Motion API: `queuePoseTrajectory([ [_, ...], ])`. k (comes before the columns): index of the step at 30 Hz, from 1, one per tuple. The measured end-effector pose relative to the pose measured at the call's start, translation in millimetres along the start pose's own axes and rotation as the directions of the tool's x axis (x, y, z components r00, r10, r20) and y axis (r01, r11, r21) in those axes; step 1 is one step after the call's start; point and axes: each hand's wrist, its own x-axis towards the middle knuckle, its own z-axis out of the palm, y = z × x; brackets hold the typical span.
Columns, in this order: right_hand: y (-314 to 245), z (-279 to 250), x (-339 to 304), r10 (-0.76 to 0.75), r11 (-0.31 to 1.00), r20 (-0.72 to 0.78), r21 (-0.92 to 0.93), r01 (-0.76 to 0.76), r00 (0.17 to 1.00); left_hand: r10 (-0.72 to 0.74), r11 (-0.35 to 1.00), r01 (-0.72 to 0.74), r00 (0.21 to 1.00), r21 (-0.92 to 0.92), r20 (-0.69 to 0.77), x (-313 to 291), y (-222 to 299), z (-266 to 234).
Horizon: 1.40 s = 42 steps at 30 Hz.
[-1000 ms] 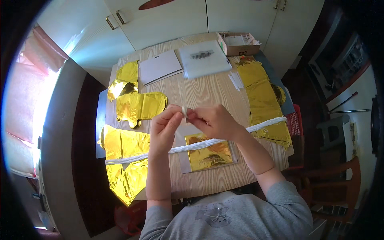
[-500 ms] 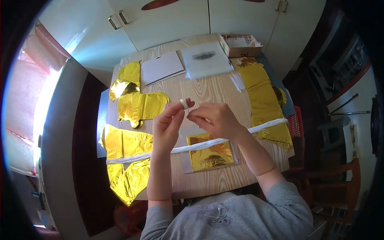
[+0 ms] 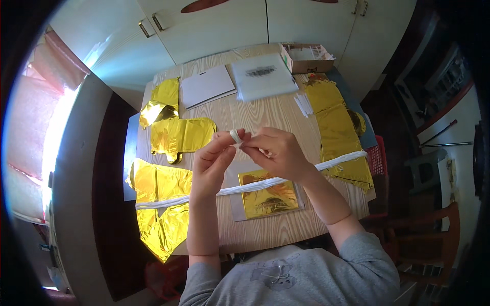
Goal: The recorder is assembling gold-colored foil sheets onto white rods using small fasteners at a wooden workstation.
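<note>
A small coil of white ribbon or string (image 3: 235,135) is wound round a finger of my left hand (image 3: 212,160), whose thumb and fingers are bent close about it. Right beside the coil, my right hand (image 3: 278,153) pinches a pale strand with thumb and fingertips, and both hands' fingertips nearly touch. Below my wrists a long white bundle of strands (image 3: 255,187) lies across the table. It passes over a flat gold foil pack (image 3: 270,200) in a clear sleeve and over gold foil pieces at both sides.
Folded gold foil shapes lie left (image 3: 184,135) and right (image 3: 332,107) on the wooden table (image 3: 265,115). Farther back are white card (image 3: 206,86), a stack of clear bags (image 3: 263,76) and an open box (image 3: 306,58). Small white strips (image 3: 303,105) sit near the right foil.
My right hand has come closer to the coil, its fingertips now meeting at the left hand's fingers. The left hand has shifted slightly left and down. Things on the table stay put.
</note>
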Motion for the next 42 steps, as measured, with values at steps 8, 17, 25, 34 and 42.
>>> queuePoseTrajectory([
  [8, -0.6, -12.1, 6.4, -0.157, 0.978, -0.107, -0.153, 0.14, 0.982, 0.049, 0.889, -0.061, 0.998, 0.453, 0.039, -0.5, -7.8, -4.6],
  [17, 8.0, -10.9, 1.5, 0.174, 0.932, 0.029, 0.318, -0.174, 0.984, -0.121, 0.979, 0.093, 0.981, 0.18, 0.153, -0.4, -7.3, -6.1],
  [25, 4.5, -8.3, 2.8, -0.029, 0.989, -0.068, 0.145, 0.039, 0.997, -0.109, 0.994, 0.111, 0.977, -0.002, 0.185, 1.0, -12.4, -8.4],
  [34, 9.2, -8.0, -4.6, 0.29, 0.622, 0.283, 0.671, -0.405, 0.914, -0.161, 0.986, 0.167, 0.959, -0.004, 0.231, 3.4, -7.2, -16.6],
  [42, 12.3, 5.5, -6.3, 0.383, 0.612, 0.273, 0.641, -0.463, 0.883, -0.259, 0.964, 0.267, 0.944, -0.008, 0.206, 8.3, -18.7, -28.8],
])
